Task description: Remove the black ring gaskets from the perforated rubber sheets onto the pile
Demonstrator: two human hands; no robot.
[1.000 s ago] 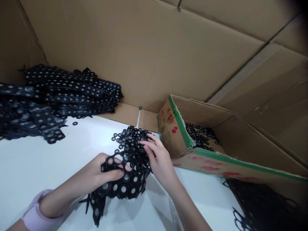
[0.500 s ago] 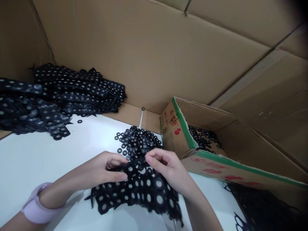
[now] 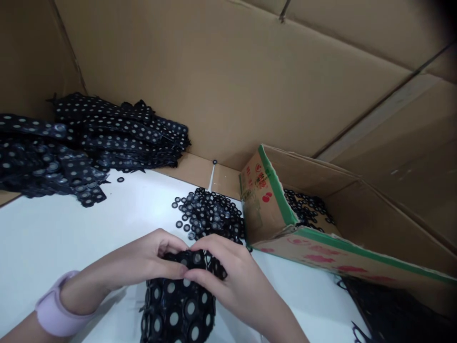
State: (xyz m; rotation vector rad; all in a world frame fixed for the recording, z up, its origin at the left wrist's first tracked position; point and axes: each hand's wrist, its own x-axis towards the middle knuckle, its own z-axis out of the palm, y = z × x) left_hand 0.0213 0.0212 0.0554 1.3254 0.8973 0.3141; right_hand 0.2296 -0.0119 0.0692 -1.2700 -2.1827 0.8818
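A black rubber sheet [image 3: 173, 305] dotted with round pale-centred rings hangs folded between my hands, low in the view. My left hand [image 3: 143, 261] pinches its upper edge between thumb and fingers. Against it, my right hand [image 3: 237, 281] has thumb and fingertips closed on the same edge, close to the left thumb. Exactly what lies between the right fingertips is hidden. Just beyond the hands, loose black rings [image 3: 214, 214] lie heaped on the white table [image 3: 139, 212].
Stacked dotted black sheets [image 3: 124, 131] lie at the back left, with more sheets [image 3: 46, 164] in front. On the right stands an open cardboard box [image 3: 260, 205] holding black rings [image 3: 309, 207]. Dark scrap material [image 3: 400, 305] lies at lower right. Tall cardboard walls [image 3: 221, 85] enclose the table.
My right hand has moved left and down until it meets my left hand. The sheet, spread wide to the right before, now hangs narrower and folded beneath the hands.
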